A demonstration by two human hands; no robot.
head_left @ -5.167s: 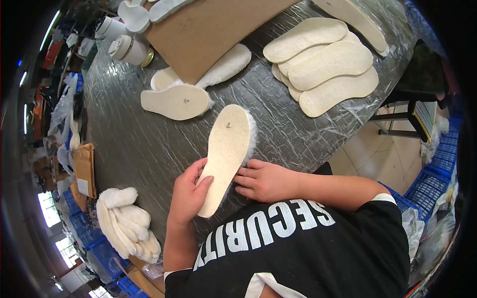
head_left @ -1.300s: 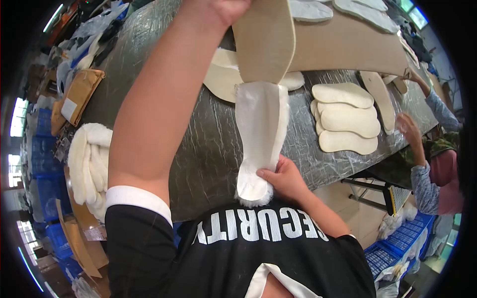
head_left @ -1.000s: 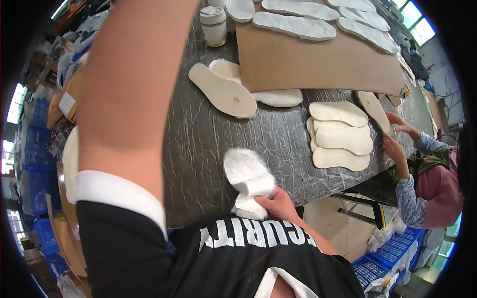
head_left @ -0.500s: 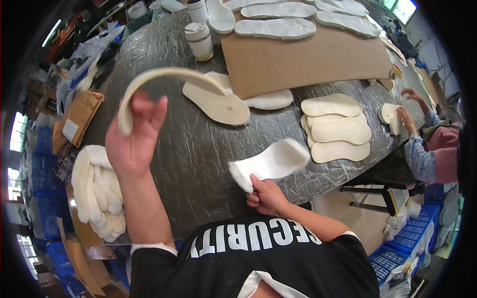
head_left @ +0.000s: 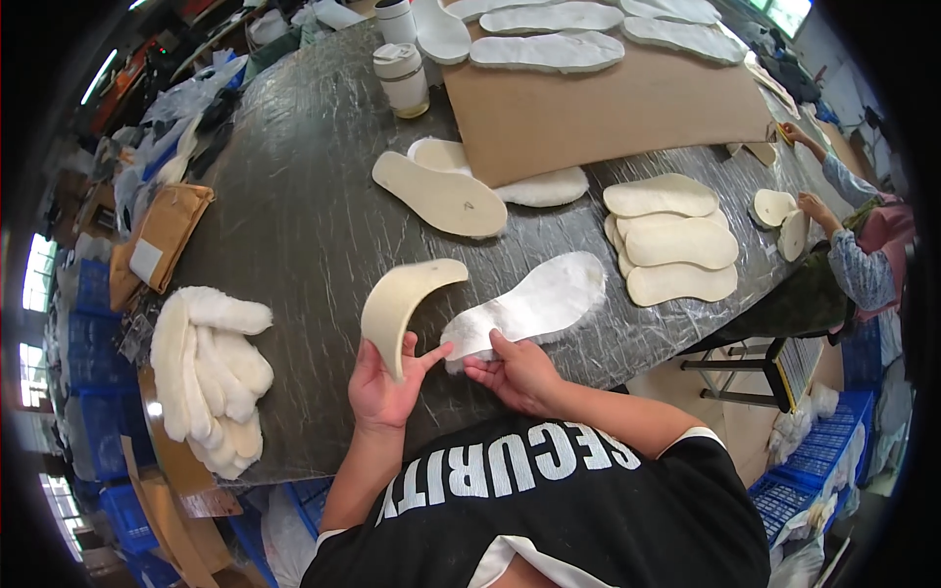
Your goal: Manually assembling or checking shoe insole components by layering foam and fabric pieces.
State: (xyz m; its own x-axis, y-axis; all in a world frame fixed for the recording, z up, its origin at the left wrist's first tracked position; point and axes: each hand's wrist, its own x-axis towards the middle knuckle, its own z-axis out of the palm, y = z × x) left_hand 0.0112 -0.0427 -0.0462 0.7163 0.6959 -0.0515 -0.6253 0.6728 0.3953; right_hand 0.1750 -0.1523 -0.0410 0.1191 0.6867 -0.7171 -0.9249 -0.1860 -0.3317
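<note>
A curved beige insole stands bent in my left hand, its heel end between thumb and fingers. One finger of that hand reaches to the edge of a white fleecy insole. My right hand grips the near end of this white insole, thumb on top, and the rest of it lies over the table. Its upper face looks smooth, with fuzzy edges. Beyond my hands, a beige insole overlaps fluffy white ones. To the right sits a stack of beige insoles.
A heap of fleecy insoles lies at the table's left edge. Cardboard bears several white insoles at the back, beside a white-labelled jar. Another person's hand touches beige pieces at right. A black stool stands below.
My left hand has come down and right with the beige insole, close to my right hand. The white insole now lies flatter. The other person's arm has reached toward the cardboard.
</note>
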